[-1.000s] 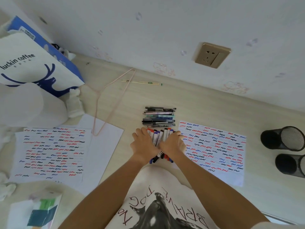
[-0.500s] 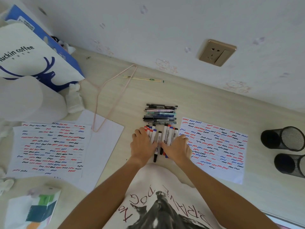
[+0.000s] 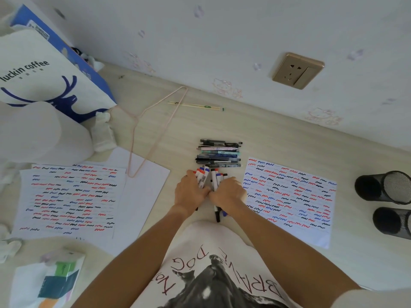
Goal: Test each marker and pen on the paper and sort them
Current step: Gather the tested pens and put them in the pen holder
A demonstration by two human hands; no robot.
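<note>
- Nearest to me, low in the head view, I see a white shirt [image 3: 213, 274] with a dark animal print and red lettering, and both bare forearms reaching out over it.
- At lower left lies a small packet [image 3: 47, 278] with green, teal and orange panels.
- My left hand [image 3: 191, 192] lies on the left part of a bundle of markers [image 3: 211, 181], fingers curled over the barrels and gathering them inward.
- My right hand [image 3: 228, 193] does the same on the right part, fingers bent round the barrels; the two hands meet knuckle to knuckle in the middle.
- The markers are white-bodied with red, blue and black caps. Their far ends fan out beyond the fingers, and a few dark tips stick out on the near side under the right wrist. They sit on the pale wooden table [image 3: 255, 134], between two scribbled sheets.
- The right sheet of paper [image 3: 289, 198] is covered with short red, blue and black squiggles; the left sheet [image 3: 69, 198] bears the same and lies on blank pages.
- Just past the markers a stack of pens [image 3: 219, 153] lies crosswise, in black, grey, teal and pink.
- At the right edge two black mesh cups [image 3: 384, 187] lie on their sides.
- Farther off are a thin pink hanger [image 3: 155, 130], a pair of chopsticks [image 3: 195, 105], a blue-and-white coffee bag [image 3: 44, 72], and a gold wall socket [image 3: 298, 71].
</note>
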